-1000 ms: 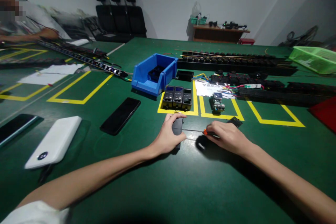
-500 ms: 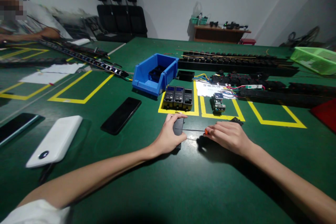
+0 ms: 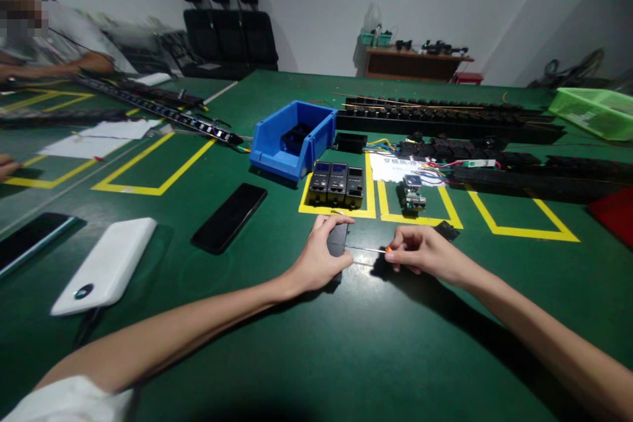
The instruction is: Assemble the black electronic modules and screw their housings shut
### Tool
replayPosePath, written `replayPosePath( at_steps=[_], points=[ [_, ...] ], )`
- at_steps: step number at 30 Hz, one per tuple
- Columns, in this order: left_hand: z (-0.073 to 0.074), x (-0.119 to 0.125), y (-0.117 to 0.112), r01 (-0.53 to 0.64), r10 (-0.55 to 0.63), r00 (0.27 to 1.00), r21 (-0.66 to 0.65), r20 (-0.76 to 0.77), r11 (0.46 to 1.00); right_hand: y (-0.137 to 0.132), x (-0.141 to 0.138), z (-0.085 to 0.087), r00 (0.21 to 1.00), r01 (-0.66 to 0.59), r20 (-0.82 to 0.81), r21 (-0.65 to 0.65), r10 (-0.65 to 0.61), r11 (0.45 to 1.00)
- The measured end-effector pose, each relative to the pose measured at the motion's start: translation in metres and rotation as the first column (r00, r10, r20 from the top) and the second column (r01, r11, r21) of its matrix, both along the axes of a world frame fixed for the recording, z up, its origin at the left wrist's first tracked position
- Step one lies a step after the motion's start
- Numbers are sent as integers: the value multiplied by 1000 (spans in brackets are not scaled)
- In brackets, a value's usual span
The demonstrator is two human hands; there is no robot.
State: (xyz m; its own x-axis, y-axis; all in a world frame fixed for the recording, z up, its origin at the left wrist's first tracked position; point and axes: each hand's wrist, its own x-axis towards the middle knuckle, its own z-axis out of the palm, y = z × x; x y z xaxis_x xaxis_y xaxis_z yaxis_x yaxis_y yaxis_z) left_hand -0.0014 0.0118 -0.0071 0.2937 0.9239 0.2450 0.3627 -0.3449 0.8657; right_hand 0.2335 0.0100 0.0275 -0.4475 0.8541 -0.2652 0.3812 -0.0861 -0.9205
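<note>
My left hand is closed round a dark grey module case resting on the green table, thumb at its near side and fingers over the top. My right hand pinches the orange handle of a screwdriver. Its thin metal shaft runs level to the left and meets the case's right side; the tip is hidden there. Just behind my right hand lies a small black part. Beyond the case, several black modules stand side by side in a yellow taped frame.
A blue bin holds black parts. A small circuit board assembly sits right of the modules. To the left lie a black phone, a white power bank and another phone. Black rails stretch behind; a co-worker's arm is far left.
My right hand has turned on the screwdriver handle, its fingers now more curled with the thumb showing. The left hand and case stay put. Another person's hand has appeared at the left edge.
</note>
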Motion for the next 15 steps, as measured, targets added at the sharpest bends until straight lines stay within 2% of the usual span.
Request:
replayPosePath(
  at_steps=[3,5,7,9,10,12,15],
  points=[
    [0,0,-1,4,-4,1000,0,2,1000,1,-1,-2,1000,5,-18,-94,-7,996],
    [0,0,-1,4,-4,1000,-2,2,1000,1,-1,-2,1000,-3,10,-80,4,997],
    [0,0,-2,2,-2,1000,-9,1,1000,-1,-1,-3,997,-31,77,47,28,998],
    [0,0,-1,2,-2,1000,-14,2,1000,-3,0,-6,978,-99,206,266,44,959],
    [0,0,-1,2,-2,1000,-15,3,1000,-3,1,-8,960,-146,278,376,38,915],
    [0,-1,0,-3,3,1000,-12,7,1000,-5,5,-13,916,-243,401,561,-4,791],
    [-1,-1,1,-11,12,1000,-8,15,1000,-6,13,-21,863,-391,502,741,-63,545]
  ],
)
